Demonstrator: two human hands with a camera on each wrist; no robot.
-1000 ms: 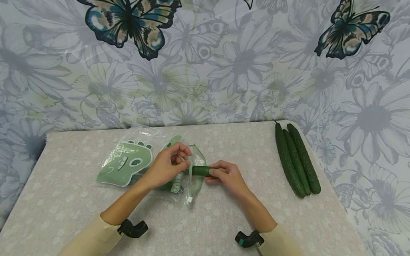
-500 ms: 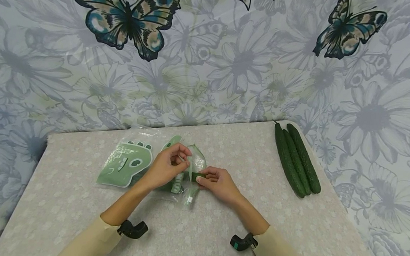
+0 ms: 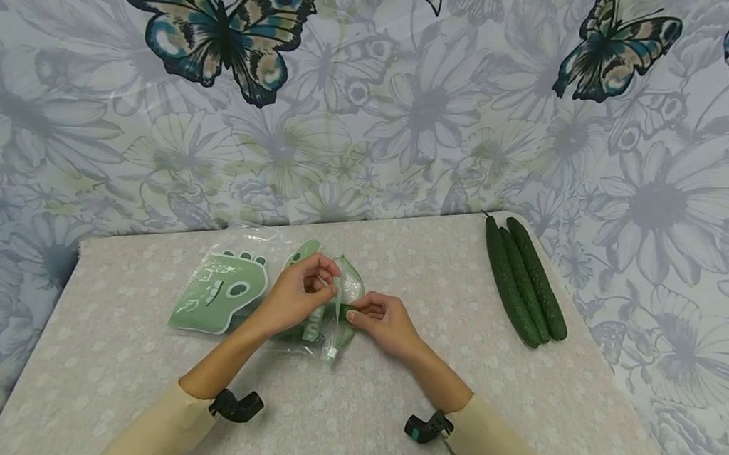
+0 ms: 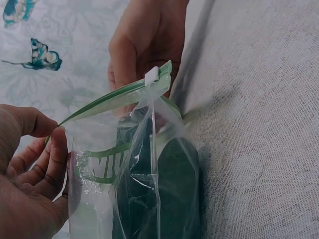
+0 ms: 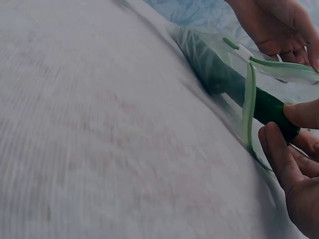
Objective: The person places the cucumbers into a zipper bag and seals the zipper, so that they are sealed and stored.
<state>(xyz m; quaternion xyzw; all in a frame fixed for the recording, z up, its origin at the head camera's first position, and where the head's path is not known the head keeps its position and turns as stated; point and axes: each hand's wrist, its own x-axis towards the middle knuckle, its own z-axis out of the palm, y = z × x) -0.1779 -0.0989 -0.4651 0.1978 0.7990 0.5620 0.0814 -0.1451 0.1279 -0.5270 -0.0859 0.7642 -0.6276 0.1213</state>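
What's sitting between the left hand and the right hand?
Between the left hand and right hand is the open mouth of the clear zip bag, with a cucumber passing through it; the right wrist view shows this best.

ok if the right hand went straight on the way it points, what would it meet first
Beyond the cucumber it pinches, the right hand would probably meet the green-edged mouth of the slider zip bag; whether it would slip inside or snag is unclear.
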